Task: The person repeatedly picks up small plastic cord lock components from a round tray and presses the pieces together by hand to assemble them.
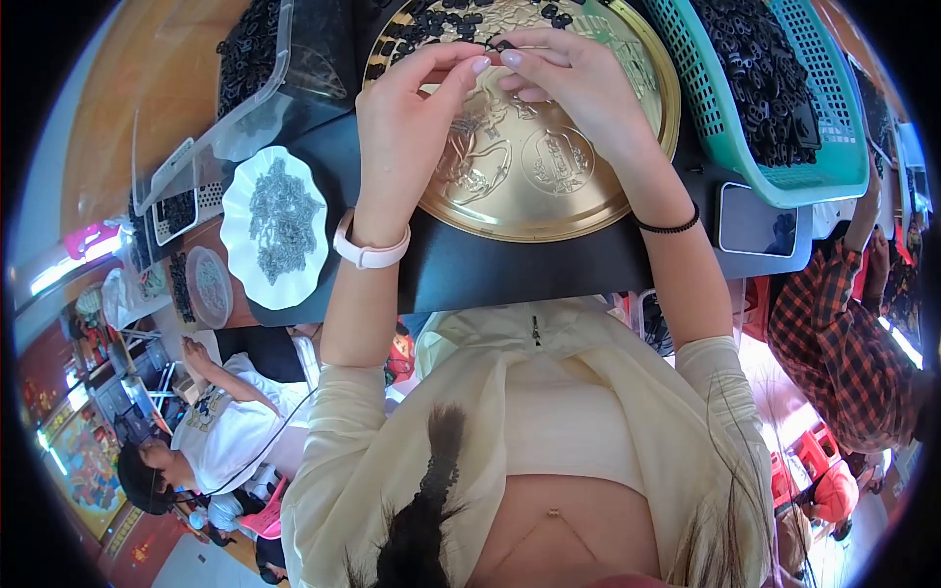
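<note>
Over the far half of a round gold tray (520,211), my two hands meet fingertip to fingertip. A small black part (501,45) shows between them; its exact kind is too small to make out. My left hand (404,118) pinches at it with thumb and forefinger. From the other side, my right hand (588,88) has its thumb and forefinger closed on it, the other fingers curled below. Several similar black pieces (431,22) lie scattered on the tray's far side, beyond my hands. The tray's near part shows bare embossed metal.
Left of the tray stands a white scalloped dish (231,230) of small greyish pieces. Beyond it is a clear plastic bin (284,73) with black parts. A green basket (720,108) of black parts and a phone (758,220) are at the right. People sit on both sides.
</note>
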